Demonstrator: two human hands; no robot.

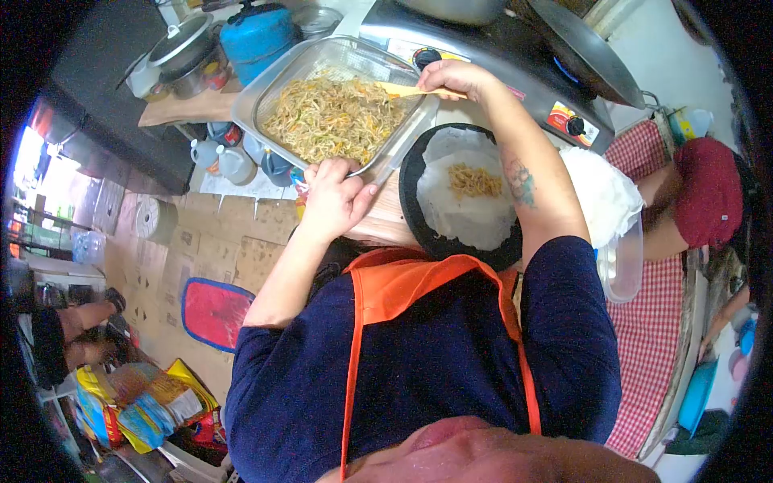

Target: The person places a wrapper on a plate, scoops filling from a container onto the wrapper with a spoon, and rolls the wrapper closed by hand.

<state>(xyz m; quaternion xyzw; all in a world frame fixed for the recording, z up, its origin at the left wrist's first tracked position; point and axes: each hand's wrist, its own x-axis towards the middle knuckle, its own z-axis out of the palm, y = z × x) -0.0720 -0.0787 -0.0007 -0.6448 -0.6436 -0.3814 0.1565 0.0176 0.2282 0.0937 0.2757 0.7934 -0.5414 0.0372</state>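
My right hand (455, 79) is closed around a yellow spatula (400, 89), whose far end reaches into shredded vegetable filling (330, 117). The filling lies in a rectangular mesh tray (251, 101) with a pale rim. My left hand (336, 197) grips the near edge of this tray, fingers curled over the rim. Just below my right forearm, a thin white wrapper (455, 217) lies on a round black plate (415, 189). A small heap of brownish filling (473, 181) sits on the wrapper.
A stove (491, 64) with a wok (588, 56) over a blue flame stands ahead. White wrappers (600, 193) are piled at right above a plastic tub (624, 274). A blue tank (256, 40) stands at far left. Another person (700, 193) sits at right.
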